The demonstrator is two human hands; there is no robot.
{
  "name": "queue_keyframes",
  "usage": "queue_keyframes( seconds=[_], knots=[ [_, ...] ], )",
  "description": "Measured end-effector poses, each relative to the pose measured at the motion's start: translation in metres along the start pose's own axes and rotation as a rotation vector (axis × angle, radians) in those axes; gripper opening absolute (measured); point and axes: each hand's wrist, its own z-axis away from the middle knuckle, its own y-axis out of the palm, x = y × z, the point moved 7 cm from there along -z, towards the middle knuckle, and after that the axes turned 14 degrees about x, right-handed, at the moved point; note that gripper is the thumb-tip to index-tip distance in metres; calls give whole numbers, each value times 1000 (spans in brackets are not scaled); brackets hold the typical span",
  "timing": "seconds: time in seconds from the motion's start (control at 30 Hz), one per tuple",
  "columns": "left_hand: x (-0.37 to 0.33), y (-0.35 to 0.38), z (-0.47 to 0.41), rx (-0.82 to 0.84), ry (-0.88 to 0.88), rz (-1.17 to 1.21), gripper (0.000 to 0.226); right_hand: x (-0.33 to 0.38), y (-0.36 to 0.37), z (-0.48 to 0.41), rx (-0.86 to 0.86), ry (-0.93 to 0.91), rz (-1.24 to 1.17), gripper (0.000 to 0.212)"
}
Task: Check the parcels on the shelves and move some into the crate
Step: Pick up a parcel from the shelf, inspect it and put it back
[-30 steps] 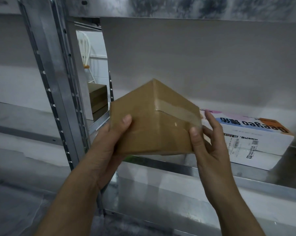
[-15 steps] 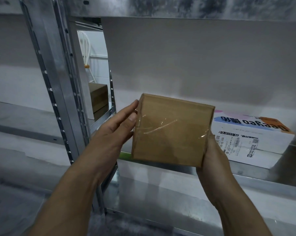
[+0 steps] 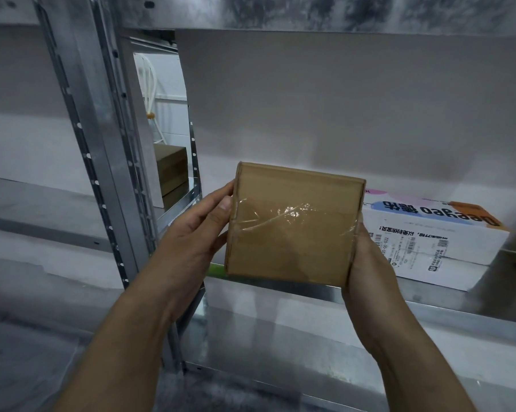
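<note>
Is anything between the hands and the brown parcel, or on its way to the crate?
Nothing: the left hand and right hand hold the brown cardboard parcel by its sides. No crate is in view, so that way cannot be judged.

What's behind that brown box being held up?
A white printed box lies on the shelf behind the brown box; its left end is covered.

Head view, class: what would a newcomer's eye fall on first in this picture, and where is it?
First, the brown cardboard parcel at centre, its face crossed by shiny clear tape, held up between the left hand and the right hand. Next, the white printed box lying on the metal shelf, just behind the parcel to the right.
</note>
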Motion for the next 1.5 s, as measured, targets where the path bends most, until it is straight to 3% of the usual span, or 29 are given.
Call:
queue_keyframes(
  seconds=[0.8,0.93,1.0,1.07,1.13,1.23,1.4,1.5],
  knots=[
    [1,3,4,-81,-102,49,56,6,-1,4,67,-45,14,48],
    [0,3,7,-47,-190,80,45,6,0,5,88,-50,-40,61],
    [-2,-1,11,-64,-199,131,38,9,5,6,167,-103,-69,80],
    [-5,-6,15,-88,-182,176,45,20,7,9,208,-203,-105,95],
    [-11,-6,16,-64,-145,172,50,30,7,12,225,-256,-101,84],
    [-20,0,14,-28,-48,176,44,43,7,20,227,-326,23,31],
    [-25,0,12,-136,103,285,25,45,2,19,214,-398,156,46],
    [-22,-3,12,-211,128,302,26,38,-1,16,163,-426,164,41]
  ],
)
